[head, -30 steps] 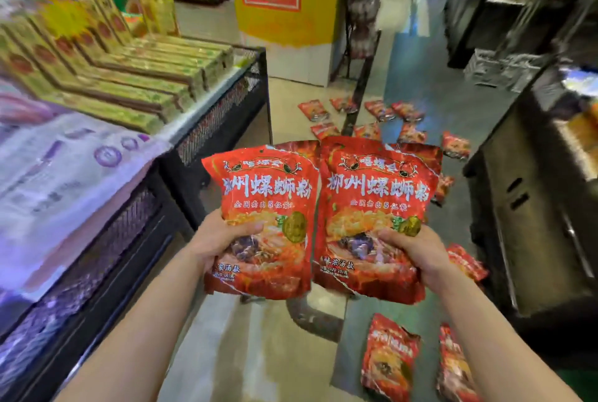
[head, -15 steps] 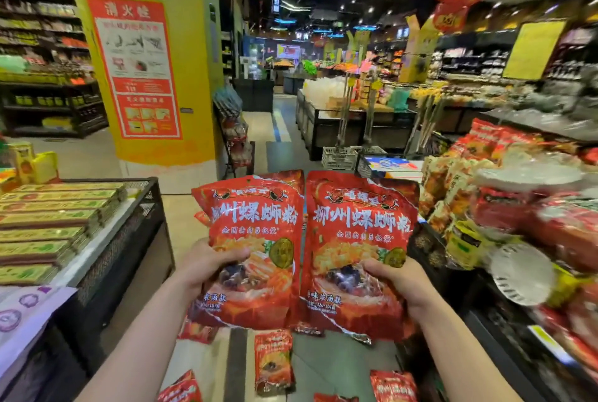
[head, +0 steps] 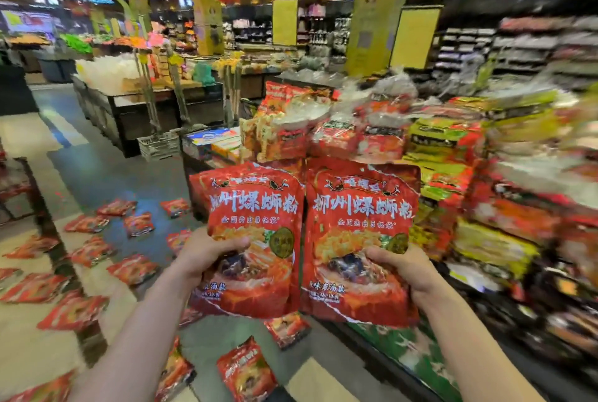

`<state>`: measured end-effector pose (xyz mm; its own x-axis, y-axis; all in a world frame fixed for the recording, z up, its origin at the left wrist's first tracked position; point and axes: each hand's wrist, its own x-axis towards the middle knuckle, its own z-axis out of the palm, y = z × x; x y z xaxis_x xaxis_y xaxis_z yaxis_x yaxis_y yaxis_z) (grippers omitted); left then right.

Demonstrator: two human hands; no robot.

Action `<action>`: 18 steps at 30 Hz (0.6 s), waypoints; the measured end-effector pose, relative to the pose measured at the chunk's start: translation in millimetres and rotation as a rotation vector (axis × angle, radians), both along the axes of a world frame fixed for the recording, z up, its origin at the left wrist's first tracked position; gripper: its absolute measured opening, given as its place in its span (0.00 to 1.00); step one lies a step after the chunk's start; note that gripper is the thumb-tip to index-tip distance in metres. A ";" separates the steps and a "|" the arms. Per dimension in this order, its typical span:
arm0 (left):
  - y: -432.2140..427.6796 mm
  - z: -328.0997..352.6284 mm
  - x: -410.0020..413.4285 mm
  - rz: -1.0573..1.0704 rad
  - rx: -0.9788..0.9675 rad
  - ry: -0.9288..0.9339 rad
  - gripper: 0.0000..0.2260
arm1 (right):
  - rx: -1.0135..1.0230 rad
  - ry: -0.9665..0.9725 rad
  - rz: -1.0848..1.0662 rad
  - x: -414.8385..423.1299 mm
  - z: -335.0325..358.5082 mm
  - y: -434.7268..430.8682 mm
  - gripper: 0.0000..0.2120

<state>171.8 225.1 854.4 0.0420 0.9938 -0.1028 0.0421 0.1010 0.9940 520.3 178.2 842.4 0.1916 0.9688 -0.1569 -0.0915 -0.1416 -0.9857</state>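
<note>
Seeing both hands raised in front of the head camera, each gripping one pack. Left hand [head: 207, 251] grips a glossy red plastic noodle pouch with white lettering [head: 255, 204] near its lower left edge, with the thumb across the front and the fingers hidden behind. Right hand [head: 403, 267] grips a second matching red pouch [head: 362, 207] near its lower right edge in the same way: thumb in front, fingers out of sight.

Both pouches are upright in mid-air, side by side, printed faces toward me. Their inner edges touch or overlap slightly; I can't tell which. Red edges show behind the left pouch, possibly more packs, but I can't count them.

Behind and to the right is a dark display stand [head: 492, 330] piled with red, yellow and green packaged goods, heavily blurred. More red pouches [head: 86, 223] lie scattered flat on the grey and beige shop floor [head: 106, 171], left of and below the hands. A few sit close to the stand's bottom edge.
</note>
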 end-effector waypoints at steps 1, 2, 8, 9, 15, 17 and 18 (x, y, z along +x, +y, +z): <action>1.0 -1.1 23.8 -0.066 -0.013 -0.010 0.21 | -0.003 0.006 -0.045 21.7 -1.4 -16.8 0.24; 0.5 -0.3 47.7 -0.117 -0.032 -0.015 0.30 | -0.011 0.007 -0.087 42.7 -2.1 -34.2 0.26; -27.6 7.1 205.6 -0.446 -0.057 -0.011 0.44 | -0.005 -0.011 -0.374 170.5 -6.9 -153.0 0.25; -36.8 8.3 233.3 -0.487 -0.054 -0.011 0.40 | 0.001 -0.015 -0.411 191.0 -9.2 -175.3 0.30; -119.1 0.2 403.6 -0.718 -0.069 0.011 0.30 | -0.032 0.054 -0.657 303.7 -22.7 -325.6 0.34; -154.1 -8.3 458.0 -0.766 -0.092 0.036 0.22 | -0.038 0.101 -0.702 338.2 -26.8 -374.6 0.33; -170.5 -13.8 483.8 -0.795 -0.103 0.051 0.22 | -0.043 0.113 -0.723 354.1 -29.2 -397.4 0.33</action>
